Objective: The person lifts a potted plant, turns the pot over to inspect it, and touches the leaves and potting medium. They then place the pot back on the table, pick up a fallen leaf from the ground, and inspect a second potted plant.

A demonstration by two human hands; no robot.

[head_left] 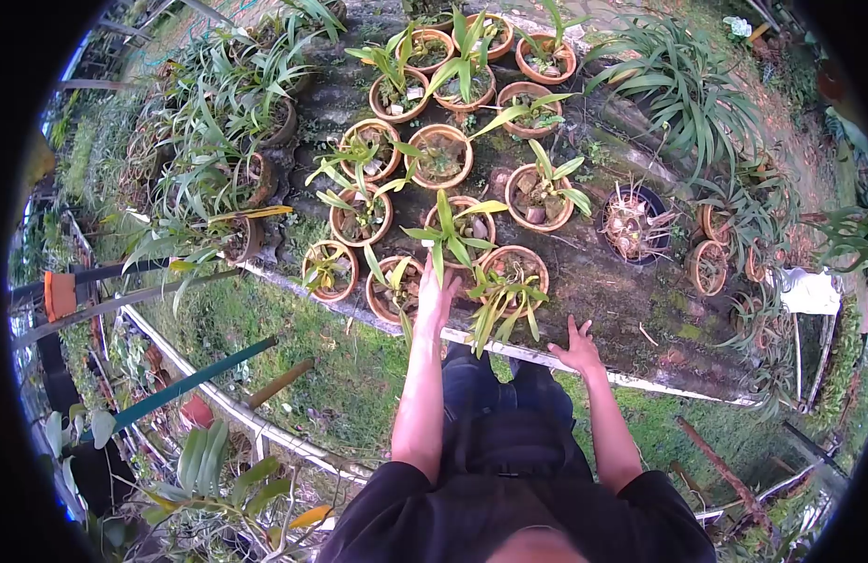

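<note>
My left hand (437, 298) reaches in between clay pots at the front of the bench, fingers stretched out and partly hidden by leaves. Its fingertips are right at the drooping leaves of a potted orchid-like plant (450, 235). To its left is a clay pot (382, 305) with a leafy plant, and to its right another clay pot (537, 266) with yellowish-green leaves hanging over its rim. My right hand (576, 349) is at the bench's front edge, right of that pot, with fingers spread and nothing held.
Several more clay pots (440, 155) with plants stand in rows on the dark, weathered bench (631, 319). A black pot (633, 225) with dry stems sits to the right. Dense strappy plants (218, 131) crowd the left side. A white railing (237, 408) runs behind at lower left.
</note>
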